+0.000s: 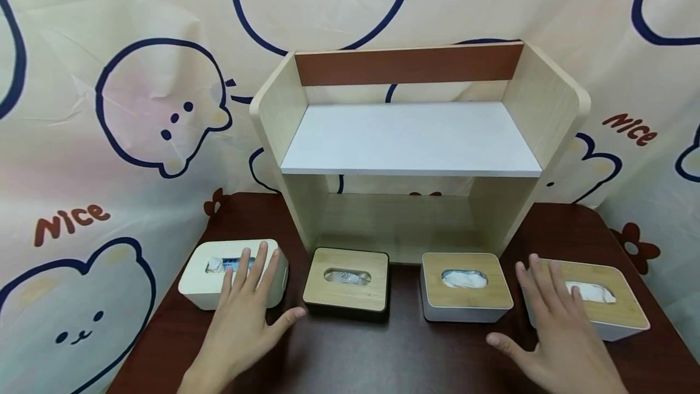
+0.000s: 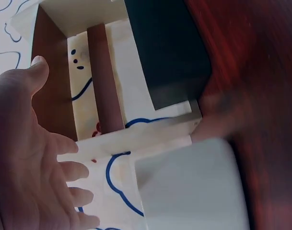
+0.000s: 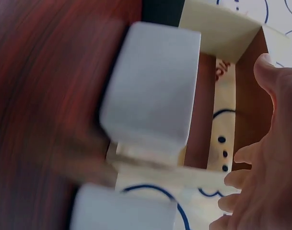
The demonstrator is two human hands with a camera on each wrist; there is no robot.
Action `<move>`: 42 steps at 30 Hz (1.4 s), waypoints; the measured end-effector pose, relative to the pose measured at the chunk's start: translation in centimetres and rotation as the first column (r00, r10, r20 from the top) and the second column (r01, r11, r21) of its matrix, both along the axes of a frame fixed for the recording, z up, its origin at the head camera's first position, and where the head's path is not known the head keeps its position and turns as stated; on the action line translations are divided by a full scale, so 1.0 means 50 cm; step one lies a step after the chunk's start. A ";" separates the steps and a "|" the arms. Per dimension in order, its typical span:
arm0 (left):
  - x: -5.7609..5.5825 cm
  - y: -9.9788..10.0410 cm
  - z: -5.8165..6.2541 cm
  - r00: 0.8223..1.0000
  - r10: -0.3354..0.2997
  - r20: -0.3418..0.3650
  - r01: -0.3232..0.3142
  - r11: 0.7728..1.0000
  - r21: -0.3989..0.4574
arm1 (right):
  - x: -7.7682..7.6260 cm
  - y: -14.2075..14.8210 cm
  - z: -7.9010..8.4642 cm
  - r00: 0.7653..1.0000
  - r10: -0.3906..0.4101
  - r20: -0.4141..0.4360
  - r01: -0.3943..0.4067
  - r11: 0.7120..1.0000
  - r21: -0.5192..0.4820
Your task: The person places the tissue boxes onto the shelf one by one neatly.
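Observation:
My left hand (image 1: 243, 312), its fingers spread, reaches over the front of an all-white tissue box (image 1: 192, 278) at the left. To that box's right is a black tissue box (image 1: 346, 316) with a pale wooden lid. A white tissue box (image 1: 465, 314) with a wooden lid stands right of the middle. My right hand (image 1: 560, 330), also spread, covers the left part of another wood-lidded white tissue box (image 1: 623, 293). Both palms look bare in the left wrist view (image 2: 30, 158) and the right wrist view. Whether any fingertips touch the boxes, I cannot tell.
Behind the boxes rises a two-level wooden shelf (image 1: 410, 138) with a white middle board and a brown back rail. It stands on a dark reddish-brown table (image 1: 394, 357). A cartoon-bear curtain (image 1: 164, 211) hangs behind and at the sides.

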State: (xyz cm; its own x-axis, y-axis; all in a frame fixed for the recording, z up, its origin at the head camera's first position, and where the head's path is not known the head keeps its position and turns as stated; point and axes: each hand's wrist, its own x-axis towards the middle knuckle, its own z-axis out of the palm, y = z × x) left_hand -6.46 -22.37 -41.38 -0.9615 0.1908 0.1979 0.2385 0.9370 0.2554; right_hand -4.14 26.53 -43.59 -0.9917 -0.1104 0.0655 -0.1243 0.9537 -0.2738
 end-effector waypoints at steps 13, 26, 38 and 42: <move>0.011 0.037 -0.022 0.999 -0.042 -0.008 0.043 0.991 0.124 | 0.001 -0.121 0.001 0.962 0.155 -0.224 -0.180 0.979 -0.092; 0.010 0.065 -0.043 0.999 -0.045 0.021 0.040 0.980 0.193 | -0.006 -0.214 -0.009 0.934 0.217 -0.284 -0.253 0.962 -0.099; 0.005 0.079 -0.057 0.997 -0.050 0.059 0.034 0.970 0.242 | -0.009 -0.284 -0.016 0.935 0.250 -0.254 -0.303 0.932 -0.201; 0.003 0.078 -0.063 0.997 -0.055 0.055 0.039 0.965 0.261 | -0.012 -0.302 -0.021 0.944 0.257 -0.207 -0.312 0.900 -0.306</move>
